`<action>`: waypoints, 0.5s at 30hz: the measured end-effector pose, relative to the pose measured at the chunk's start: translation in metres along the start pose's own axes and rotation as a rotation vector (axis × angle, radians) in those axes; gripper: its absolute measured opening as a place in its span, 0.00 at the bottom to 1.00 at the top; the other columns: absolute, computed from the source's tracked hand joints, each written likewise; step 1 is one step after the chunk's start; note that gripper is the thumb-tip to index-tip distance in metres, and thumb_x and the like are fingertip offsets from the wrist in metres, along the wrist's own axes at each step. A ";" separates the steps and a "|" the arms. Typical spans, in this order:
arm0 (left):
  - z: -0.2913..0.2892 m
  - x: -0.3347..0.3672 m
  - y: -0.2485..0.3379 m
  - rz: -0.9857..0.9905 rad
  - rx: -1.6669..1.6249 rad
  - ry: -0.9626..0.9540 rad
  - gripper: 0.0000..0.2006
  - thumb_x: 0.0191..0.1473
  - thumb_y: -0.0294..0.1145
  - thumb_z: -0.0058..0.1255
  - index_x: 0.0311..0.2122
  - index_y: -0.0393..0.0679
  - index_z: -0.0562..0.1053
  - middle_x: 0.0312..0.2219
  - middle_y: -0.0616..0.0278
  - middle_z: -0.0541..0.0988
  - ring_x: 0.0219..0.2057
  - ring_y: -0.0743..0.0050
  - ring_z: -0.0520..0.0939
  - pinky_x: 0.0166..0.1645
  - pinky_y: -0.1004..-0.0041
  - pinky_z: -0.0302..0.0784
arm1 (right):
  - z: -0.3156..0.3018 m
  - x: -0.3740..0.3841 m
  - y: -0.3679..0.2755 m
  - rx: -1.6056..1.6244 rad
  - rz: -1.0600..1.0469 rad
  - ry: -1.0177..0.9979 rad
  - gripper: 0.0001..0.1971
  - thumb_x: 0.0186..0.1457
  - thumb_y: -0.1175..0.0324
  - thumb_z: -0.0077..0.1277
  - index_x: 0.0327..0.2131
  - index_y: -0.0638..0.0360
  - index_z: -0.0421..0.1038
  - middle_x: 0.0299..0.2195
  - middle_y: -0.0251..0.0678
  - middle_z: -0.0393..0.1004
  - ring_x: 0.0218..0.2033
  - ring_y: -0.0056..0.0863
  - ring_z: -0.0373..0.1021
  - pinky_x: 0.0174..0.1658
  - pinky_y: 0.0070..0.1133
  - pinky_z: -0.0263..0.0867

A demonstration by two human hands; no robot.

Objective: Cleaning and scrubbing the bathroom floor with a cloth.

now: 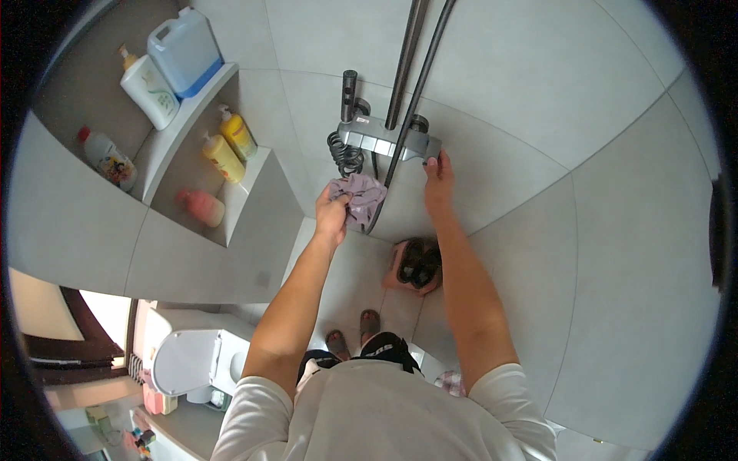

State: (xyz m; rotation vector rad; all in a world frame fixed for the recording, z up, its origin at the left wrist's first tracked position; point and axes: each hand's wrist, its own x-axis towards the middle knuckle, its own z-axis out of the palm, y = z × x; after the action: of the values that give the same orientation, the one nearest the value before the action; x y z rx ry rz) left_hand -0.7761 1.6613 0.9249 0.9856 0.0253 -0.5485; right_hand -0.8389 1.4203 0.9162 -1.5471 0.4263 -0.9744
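Note:
A crumpled mauve cloth (363, 197) is gripped by my left hand (332, 217), which holds it just below the shower mixer (375, 138). The mixer is a grey metal bar fixed to the tiled wall. At its right end, the fingers of my right hand (439, 181) close round the dark knob (433, 148). A black coiled hose (344, 156) hangs at the left of the mixer, above the cloth. In front of the bar runs a long black shower hose (416, 96), whose lower part passes behind or beside the cloth.
Left of me, a two-level wall niche (171, 127) holds a blue jug (184, 54), a white pump bottle (151, 91) and several other bottles. A pink and black tub-like appliance (415, 265) stands on the floor below my right forearm. A toilet (188, 361) is at the lower left.

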 end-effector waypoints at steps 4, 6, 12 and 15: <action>-0.016 -0.003 0.011 0.020 0.001 -0.002 0.16 0.59 0.14 0.44 0.51 0.38 0.73 0.44 0.54 0.81 0.44 0.60 0.83 0.51 0.61 0.82 | 0.037 -0.029 -0.026 -0.121 0.054 0.266 0.22 0.66 0.66 0.56 0.58 0.65 0.66 0.42 0.35 0.76 0.42 0.22 0.71 0.48 0.21 0.68; -0.031 -0.012 0.021 0.057 0.002 0.072 0.16 0.59 0.14 0.44 0.51 0.38 0.73 0.44 0.54 0.81 0.44 0.60 0.84 0.50 0.62 0.82 | 0.078 -0.068 -0.055 -0.315 0.158 0.291 0.17 0.62 0.65 0.60 0.50 0.63 0.71 0.34 0.29 0.75 0.36 0.18 0.71 0.42 0.17 0.67; -0.041 -0.025 0.033 0.072 0.045 0.131 0.16 0.59 0.14 0.43 0.51 0.37 0.73 0.45 0.53 0.81 0.44 0.59 0.84 0.49 0.61 0.83 | 0.158 -0.059 -0.063 0.196 0.658 -0.114 0.19 0.60 0.53 0.62 0.42 0.58 0.74 0.32 0.28 0.76 0.27 0.19 0.71 0.24 0.19 0.61; -0.043 -0.028 0.035 0.073 0.029 0.146 0.16 0.59 0.14 0.43 0.51 0.37 0.73 0.45 0.52 0.81 0.44 0.59 0.84 0.48 0.62 0.83 | 0.175 -0.037 -0.050 0.137 0.718 0.008 0.21 0.63 0.48 0.57 0.40 0.59 0.74 0.31 0.29 0.77 0.26 0.21 0.72 0.23 0.20 0.61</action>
State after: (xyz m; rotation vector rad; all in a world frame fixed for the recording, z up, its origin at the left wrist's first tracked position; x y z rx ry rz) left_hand -0.7746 1.7228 0.9356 1.0489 0.1112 -0.4100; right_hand -0.7377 1.5699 0.9589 -1.1301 0.8297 -0.4351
